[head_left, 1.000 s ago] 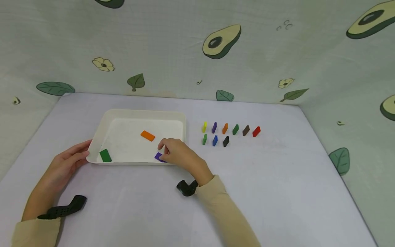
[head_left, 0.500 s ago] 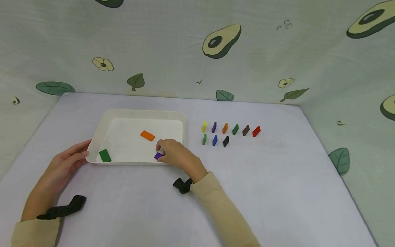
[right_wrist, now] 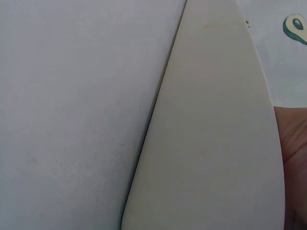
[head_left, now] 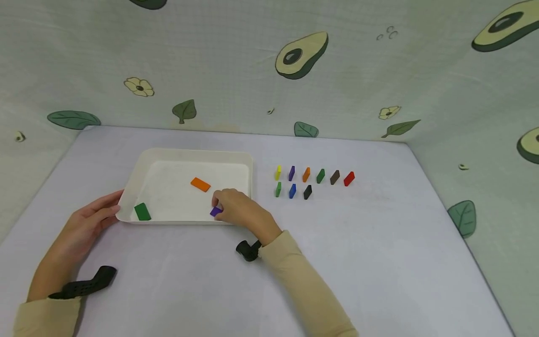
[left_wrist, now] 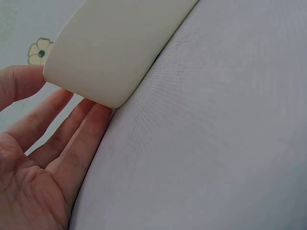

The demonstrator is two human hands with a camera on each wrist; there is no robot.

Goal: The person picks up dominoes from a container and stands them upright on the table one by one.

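Note:
A shallow white tray (head_left: 198, 159) lies on the table. Inside it are a green domino block (head_left: 142, 211) near the front left corner, an orange domino block (head_left: 200, 184) around the middle and a purple domino block (head_left: 215, 211) near the front right. My right hand (head_left: 242, 208) reaches over the tray's front right corner, its thumb and index finger pinching the purple block, which is partly hidden. My left hand (head_left: 86, 222) touches the tray's front left corner with nearly straight fingers. The left wrist view shows those fingers (left_wrist: 81, 139) against the tray's outer wall.
Right of the tray, several domino blocks stand upright in two rows, from a yellow block (head_left: 278, 172) to a red block (head_left: 349, 179) behind and from a light green block (head_left: 278, 189) to a black block (head_left: 308, 192) in front. A printed cloth (head_left: 236, 70) hangs behind the table.
My right hand has shifted slightly left, and its thumb and index finger have drawn in around the purple block. My left hand stays at the tray corner.

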